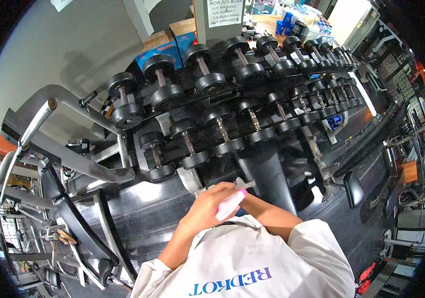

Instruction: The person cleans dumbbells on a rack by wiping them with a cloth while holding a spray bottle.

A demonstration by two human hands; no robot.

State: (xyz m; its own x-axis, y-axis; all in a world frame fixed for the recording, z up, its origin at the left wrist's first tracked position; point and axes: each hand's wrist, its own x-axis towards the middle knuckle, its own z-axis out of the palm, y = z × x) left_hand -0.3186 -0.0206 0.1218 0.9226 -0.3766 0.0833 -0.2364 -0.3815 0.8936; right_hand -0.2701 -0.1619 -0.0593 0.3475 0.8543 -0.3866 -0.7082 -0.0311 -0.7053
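Note:
My left hand [210,204] is closed around a small white-and-pink spray bottle [230,204], held tilted in front of my chest. The bottle's pale head [245,184] points toward the right. My right hand reaches in behind the bottle and the left hand, so only its forearm [272,214] shows and its fingers are hidden. Just beyond both hands stands a two-tier rack of black dumbbells, with a lower-row dumbbell [226,131] and an upper-row dumbbell [205,69] closest ahead.
A black padded bench [267,174] lies under the rack's front. Grey machine frames [88,159] rise on the left. Boxes [165,49] and a paper sign [225,12] are behind the rack. A counter with bottles [317,25] stands at the back right.

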